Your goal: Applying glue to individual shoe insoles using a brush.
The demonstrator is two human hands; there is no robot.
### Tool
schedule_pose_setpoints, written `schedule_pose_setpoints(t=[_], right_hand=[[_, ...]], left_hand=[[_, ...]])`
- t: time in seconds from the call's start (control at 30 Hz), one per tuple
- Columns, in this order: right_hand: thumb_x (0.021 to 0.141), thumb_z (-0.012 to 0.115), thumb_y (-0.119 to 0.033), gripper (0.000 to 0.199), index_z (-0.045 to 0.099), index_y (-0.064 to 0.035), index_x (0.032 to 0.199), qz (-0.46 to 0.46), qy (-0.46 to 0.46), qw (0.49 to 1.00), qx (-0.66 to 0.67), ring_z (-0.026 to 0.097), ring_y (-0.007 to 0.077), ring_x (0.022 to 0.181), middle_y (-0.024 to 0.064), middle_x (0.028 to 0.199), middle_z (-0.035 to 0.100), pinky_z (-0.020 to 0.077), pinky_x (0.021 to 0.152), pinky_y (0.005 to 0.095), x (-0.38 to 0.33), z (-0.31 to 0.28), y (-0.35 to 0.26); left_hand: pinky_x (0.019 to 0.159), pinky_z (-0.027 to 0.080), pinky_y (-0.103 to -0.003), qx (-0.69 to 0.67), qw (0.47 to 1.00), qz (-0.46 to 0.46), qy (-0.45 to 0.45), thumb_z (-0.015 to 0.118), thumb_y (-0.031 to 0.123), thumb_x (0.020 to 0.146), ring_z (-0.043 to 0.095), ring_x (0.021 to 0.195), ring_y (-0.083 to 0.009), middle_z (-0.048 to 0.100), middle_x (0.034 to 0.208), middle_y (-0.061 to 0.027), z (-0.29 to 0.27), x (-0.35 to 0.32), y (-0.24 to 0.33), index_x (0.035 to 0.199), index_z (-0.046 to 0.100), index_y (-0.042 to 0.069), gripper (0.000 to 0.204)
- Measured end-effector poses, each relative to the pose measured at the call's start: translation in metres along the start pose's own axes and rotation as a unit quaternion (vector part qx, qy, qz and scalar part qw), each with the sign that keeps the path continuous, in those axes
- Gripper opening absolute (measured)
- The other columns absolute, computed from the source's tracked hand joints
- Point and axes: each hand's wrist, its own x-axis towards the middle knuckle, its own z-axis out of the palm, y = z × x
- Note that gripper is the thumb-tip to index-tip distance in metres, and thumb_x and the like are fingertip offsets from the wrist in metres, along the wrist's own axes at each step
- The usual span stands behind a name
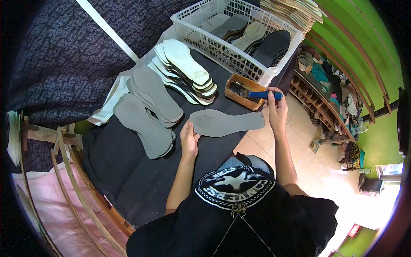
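Note:
My left hand (189, 139) pinches the wide end of a grey insole (227, 123) held flat above the table's edge. The insole's narrow end reaches to just below my right hand (276, 107); I cannot tell if they touch. In my right fingers is a blue-handled tool (258, 95) that looks like a brush. Its tip points into a brown, stained rectangular tub (252, 103) and cannot be made out. Left of my hands lie two stacks of grey insoles, a front stack (143, 124) and a back one (155, 92). Behind them is a fanned stack of white insoles (184, 62).
A white plastic crate (231, 64) with grey, beige and black insoles stands at the back of the dark-covered table (128, 184). More pale insoles (293, 13) are piled behind it. A wooden rack (325, 107) with scraps stands right, above the tiled floor (299, 128). Wooden rails (81, 188) run left.

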Motion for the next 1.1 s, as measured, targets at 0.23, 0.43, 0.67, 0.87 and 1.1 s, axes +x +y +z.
schedule_pose_setpoints(t=[0.23, 0.43, 0.67, 0.87, 1.1], right_hand=[[0.087, 0.041, -0.012, 0.020, 0.045, 0.0023, 0.101, -0.066, -0.052, 0.994, -0.065, 0.047, 0.0056, 0.066, 0.0055, 0.085, 0.053, 0.0399, 0.058, 0.0182, 0.001, -0.002, -0.013], [0.085, 0.044, -0.008, 0.016, 0.047, 0.0008, 0.097, -0.075, -0.035, 0.994, -0.067, 0.046, 0.0060, 0.060, 0.0044, 0.082, 0.055, 0.0401, 0.056, 0.0191, 0.004, 0.000, -0.013], [0.085, 0.043, -0.009, 0.016, 0.047, 0.0005, 0.097, -0.082, -0.031, 0.993, -0.074, 0.046, 0.0056, 0.061, 0.0054, 0.083, 0.055, 0.0402, 0.056, 0.0186, 0.002, 0.002, -0.015], [0.088, 0.038, -0.013, 0.021, 0.040, 0.0013, 0.103, -0.104, -0.007, 0.994, -0.034, 0.049, 0.0064, 0.066, 0.0119, 0.097, 0.055, 0.0427, 0.060, 0.0187, 0.001, 0.002, -0.013], [0.090, 0.029, -0.019, 0.018, 0.029, -0.0039, 0.100, -0.110, 0.081, 0.981, 0.134, 0.052, 0.0132, 0.059, 0.0219, 0.092, 0.053, 0.0451, 0.052, 0.0212, -0.005, 0.006, -0.024]], left_hand=[[0.082, 0.042, -0.031, -0.004, 1.000, -0.006, -0.007, 0.035, 0.019, 0.089, 0.052, 0.095, -0.0197, 0.052, 0.105, -0.0120, -0.004, 0.002, 0.000, 0.110, 0.042, -0.003, 0.032], [0.081, 0.043, -0.030, -0.005, 1.000, -0.008, -0.013, 0.034, 0.019, 0.089, 0.053, 0.093, -0.0178, 0.052, 0.105, -0.0116, -0.003, 0.004, 0.000, 0.113, 0.040, -0.003, 0.033], [0.081, 0.043, -0.030, -0.004, 1.000, -0.019, -0.014, 0.033, 0.020, 0.089, 0.053, 0.093, -0.0176, 0.052, 0.104, -0.0112, -0.004, 0.004, 0.001, 0.114, 0.039, -0.003, 0.034], [0.081, 0.043, -0.029, 0.003, 0.999, -0.012, -0.031, 0.034, 0.021, 0.089, 0.053, 0.093, -0.0172, 0.052, 0.105, -0.0108, -0.004, 0.004, 0.002, 0.114, 0.039, -0.002, 0.035], [0.079, 0.043, -0.027, 0.070, 0.995, -0.013, -0.072, 0.035, 0.022, 0.089, 0.053, 0.091, -0.0143, 0.053, 0.103, -0.0081, -0.007, 0.003, 0.013, 0.114, 0.041, -0.002, 0.035]])
